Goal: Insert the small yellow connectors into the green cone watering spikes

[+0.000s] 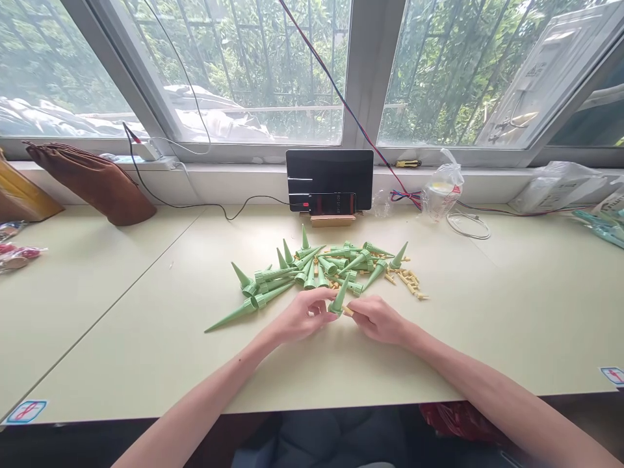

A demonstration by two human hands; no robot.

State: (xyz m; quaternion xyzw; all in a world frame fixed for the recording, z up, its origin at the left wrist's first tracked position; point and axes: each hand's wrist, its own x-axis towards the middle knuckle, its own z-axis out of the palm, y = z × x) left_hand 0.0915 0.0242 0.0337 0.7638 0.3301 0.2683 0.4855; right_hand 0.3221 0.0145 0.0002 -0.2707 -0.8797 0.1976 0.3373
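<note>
My left hand (303, 316) pinches a green cone spike (338, 298) by its wide end, tip pointing up and away. My right hand (377, 318) is closed on a small tan plug (348, 311) at the spike's open end. Both hands hover just above the pale table (146, 338). Right behind them lies a pile of several green spikes (312, 268), and several loose tan plugs (408, 279) sit at the pile's right side. One long spike (233, 316) lies to the left of my left hand.
A dark tablet (329, 177) with a phone (331, 203) on a wooden stand stands at the back centre. A brown bag (95, 182) lies back left. A plastic bag with a cup (442, 188), cables and wrapped packages (560, 185) sit back right by the window.
</note>
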